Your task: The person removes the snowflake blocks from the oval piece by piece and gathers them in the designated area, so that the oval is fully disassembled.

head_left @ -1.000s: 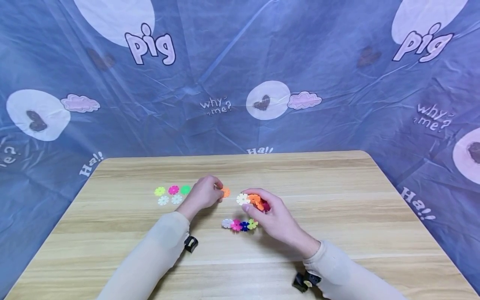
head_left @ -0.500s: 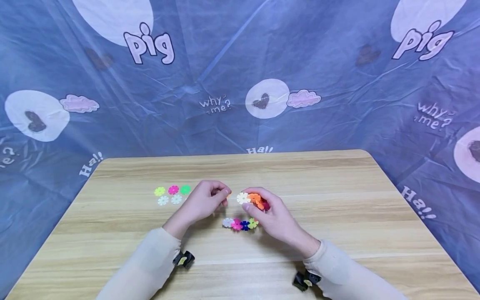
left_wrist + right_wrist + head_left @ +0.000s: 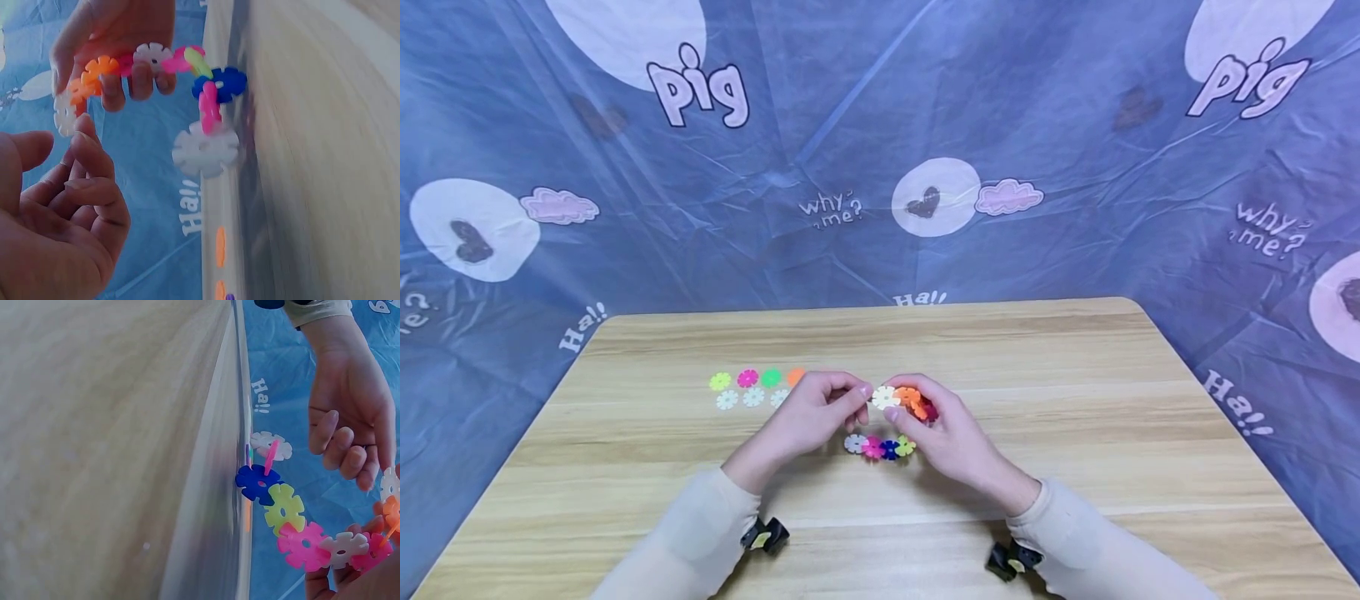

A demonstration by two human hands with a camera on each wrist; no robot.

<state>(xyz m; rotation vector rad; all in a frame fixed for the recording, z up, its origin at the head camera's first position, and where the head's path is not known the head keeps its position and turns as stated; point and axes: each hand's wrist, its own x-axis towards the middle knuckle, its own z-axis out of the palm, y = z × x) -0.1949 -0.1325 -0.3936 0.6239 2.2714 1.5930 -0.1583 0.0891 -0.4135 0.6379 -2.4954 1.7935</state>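
Note:
My right hand [image 3: 958, 442] holds a chain of joined flower-shaped discs, its white end disc [image 3: 885, 397] and orange discs [image 3: 907, 397] showing between thumb and fingers. From that hand the chain hangs in a curve, with a yellow disc [image 3: 284, 510], a blue one [image 3: 257, 482] and a white one at the far end [image 3: 205, 150]. My left hand [image 3: 808, 417] is just left of the white end disc, index fingertip at its edge. In the left wrist view the left hand [image 3: 69, 219] has thumb and index apart, other fingers loosely bent, with no disc visible between them.
On the wooden table [image 3: 625, 467], left of the hands, loose discs lie in two rows: yellow [image 3: 720, 381], pink [image 3: 747, 378], green [image 3: 771, 377] and orange [image 3: 796, 377] behind, pale ones [image 3: 753, 397] in front. A blue printed cloth [image 3: 850, 125] hangs behind the table.
The left hand has moved right and slightly nearer, from the orange disc on the table to the chain's white end. Another orange disc and a pale disc are now uncovered. The right hand stays put.

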